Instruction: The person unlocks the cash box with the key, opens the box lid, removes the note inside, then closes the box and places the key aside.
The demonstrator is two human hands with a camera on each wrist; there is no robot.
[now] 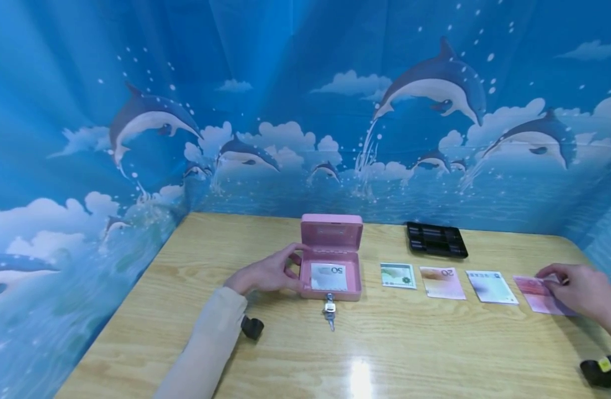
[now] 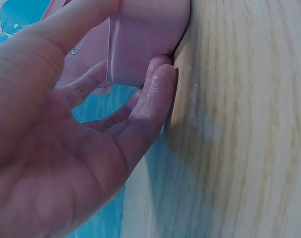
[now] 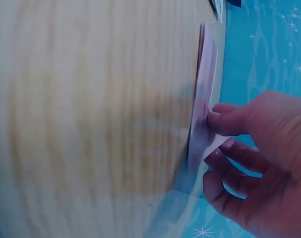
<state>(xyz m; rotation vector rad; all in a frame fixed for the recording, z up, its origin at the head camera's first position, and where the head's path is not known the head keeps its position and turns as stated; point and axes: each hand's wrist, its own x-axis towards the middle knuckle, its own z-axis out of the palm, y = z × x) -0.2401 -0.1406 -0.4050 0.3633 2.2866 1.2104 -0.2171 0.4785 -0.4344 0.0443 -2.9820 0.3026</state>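
Observation:
A pink cash box (image 1: 355,281) stands with its lid (image 1: 332,234) raised, and a folded pale banknote marked 50 (image 1: 328,276) lies inside. Keys (image 1: 330,311) hang from the lock at its front. My left hand (image 1: 274,271) grips the box's left side, thumb at the front corner and forefinger toward the hinge. In the left wrist view, the fingertips (image 2: 160,74) meet the pink wall low by the tabletop. Far right, my right hand (image 1: 584,293) pinches a pinkish-red banknote (image 1: 537,293) between thumb and fingers; its edge rises toward the thumb in the right wrist view.
Left of the held note, three more lie in a row: a pale bluish one (image 1: 492,287), an orange-pink one marked 20 (image 1: 442,282) and a green one (image 1: 398,275). Behind them sits a black compartment tray (image 1: 436,240). A dolphin-print curtain (image 1: 285,111) hangs behind the wooden table (image 1: 285,354).

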